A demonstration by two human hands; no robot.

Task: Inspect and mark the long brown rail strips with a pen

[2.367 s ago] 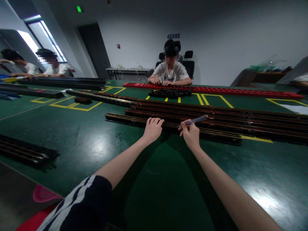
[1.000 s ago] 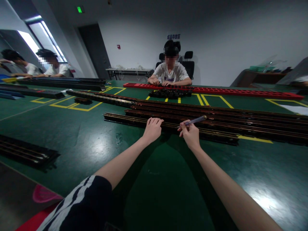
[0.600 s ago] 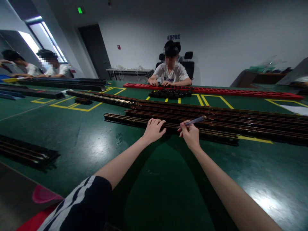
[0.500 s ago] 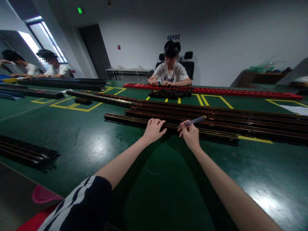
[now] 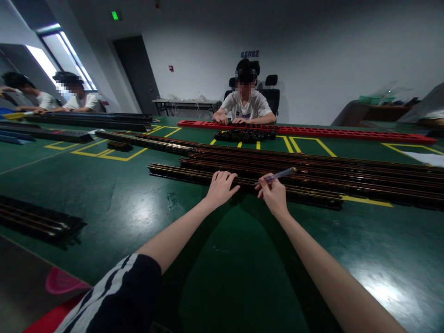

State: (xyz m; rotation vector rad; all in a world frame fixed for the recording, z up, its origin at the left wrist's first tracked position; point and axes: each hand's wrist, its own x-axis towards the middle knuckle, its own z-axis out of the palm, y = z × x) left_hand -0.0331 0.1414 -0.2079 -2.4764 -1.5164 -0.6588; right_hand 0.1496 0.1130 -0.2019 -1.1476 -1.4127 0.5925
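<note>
My left hand (image 5: 220, 188) lies on the near long dark rail (image 5: 180, 173), fingers stretched out over its edge, palm down. My right hand (image 5: 274, 194) is closed in a pinch on a thin pen-like tool with a bluish clear shaft (image 5: 281, 174), its tip pointing down at the same rail just right of the left hand. Several more long dark rails (image 5: 312, 169) lie side by side behind the near one on the green table (image 5: 222, 259).
A person sits across the table behind a long red rail (image 5: 312, 132) and a pile of small black parts (image 5: 244, 134). Two more people sit at the far left. Another dark rail section (image 5: 34, 223) lies near the left edge. Yellow tape lines mark the table.
Almost nothing has moved. The near rail has slid slightly left and my left fingers have shifted a little along it. My right hand keeps the tool at the same spot.
</note>
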